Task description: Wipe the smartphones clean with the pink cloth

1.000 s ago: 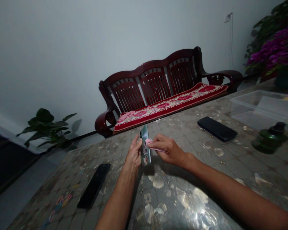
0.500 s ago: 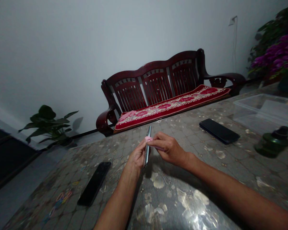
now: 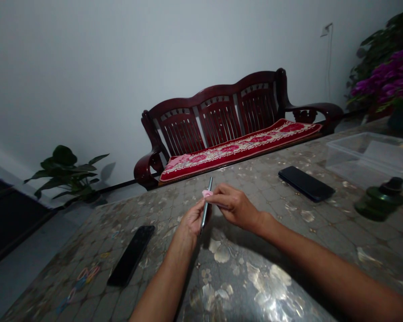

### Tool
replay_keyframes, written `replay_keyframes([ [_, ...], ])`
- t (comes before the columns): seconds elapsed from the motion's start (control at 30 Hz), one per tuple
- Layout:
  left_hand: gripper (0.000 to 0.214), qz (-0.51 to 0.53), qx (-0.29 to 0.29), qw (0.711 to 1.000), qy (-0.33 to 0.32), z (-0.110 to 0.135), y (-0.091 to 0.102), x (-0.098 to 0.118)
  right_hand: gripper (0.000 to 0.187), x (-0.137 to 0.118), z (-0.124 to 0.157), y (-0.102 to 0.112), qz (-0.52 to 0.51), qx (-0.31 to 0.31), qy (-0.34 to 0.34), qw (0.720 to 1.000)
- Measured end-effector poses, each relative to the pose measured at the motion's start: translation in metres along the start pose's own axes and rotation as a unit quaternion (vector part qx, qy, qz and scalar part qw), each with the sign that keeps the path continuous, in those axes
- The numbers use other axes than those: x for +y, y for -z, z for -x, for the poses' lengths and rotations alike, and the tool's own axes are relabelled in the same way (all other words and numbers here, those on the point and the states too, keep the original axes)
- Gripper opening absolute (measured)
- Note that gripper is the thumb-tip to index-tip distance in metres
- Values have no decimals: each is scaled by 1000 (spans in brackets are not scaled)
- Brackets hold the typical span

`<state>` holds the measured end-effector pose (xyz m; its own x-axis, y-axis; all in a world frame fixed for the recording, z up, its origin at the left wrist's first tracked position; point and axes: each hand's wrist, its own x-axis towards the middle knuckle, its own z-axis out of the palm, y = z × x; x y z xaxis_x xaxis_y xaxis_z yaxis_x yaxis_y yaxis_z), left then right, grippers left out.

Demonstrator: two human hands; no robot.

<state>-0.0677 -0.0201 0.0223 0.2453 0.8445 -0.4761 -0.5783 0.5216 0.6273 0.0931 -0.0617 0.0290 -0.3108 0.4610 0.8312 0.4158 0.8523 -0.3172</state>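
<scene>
My left hand (image 3: 194, 218) is closed around a slim phone (image 3: 206, 213), held on edge above the table so that its narrow side faces me. In my right hand (image 3: 233, 205) a small pink cloth (image 3: 207, 193) is pinched, pressed against the upper part of the phone's edge. Most of the cloth is hidden by my fingers. A second, black phone (image 3: 131, 256) lies flat to the left of my left forearm. Beyond my right hand, another dark phone (image 3: 306, 183) rests on the table.
A clear plastic box (image 3: 347, 156) and a green bottle (image 3: 379, 203) with a black cap stand at the right. Colourful rubber bands (image 3: 83, 277) are scattered at the left. Behind the patterned table (image 3: 248, 179) is a wooden bench (image 3: 221, 118). Purple flowers (image 3: 386, 76) rise at far right.
The pink cloth and my right fingers have shifted very slightly along the phone's edge. My left hand keeps its hold on the phone; the other things stay put.
</scene>
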Motion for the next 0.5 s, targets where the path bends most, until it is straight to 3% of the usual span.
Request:
replay_keyframes([
  [0.13, 22, -11, 4, 999, 31, -7, 6, 3, 42, -15, 3, 3, -12, -59, 34, 998],
  [0.3, 17, -11, 36, 998, -52, -7, 7, 5, 34, 3, 4, 2, 16, -6, -10, 1000],
  [0.4, 44, -43, 96, 987, -124, -5, 10, 4, 33, 9, 18, -1, 25, -25, -30, 999],
  [0.5, 71, -89, 109, 975, -169, -6, 14, -1, 29, 7, 36, -2, 39, -72, -44, 996],
])
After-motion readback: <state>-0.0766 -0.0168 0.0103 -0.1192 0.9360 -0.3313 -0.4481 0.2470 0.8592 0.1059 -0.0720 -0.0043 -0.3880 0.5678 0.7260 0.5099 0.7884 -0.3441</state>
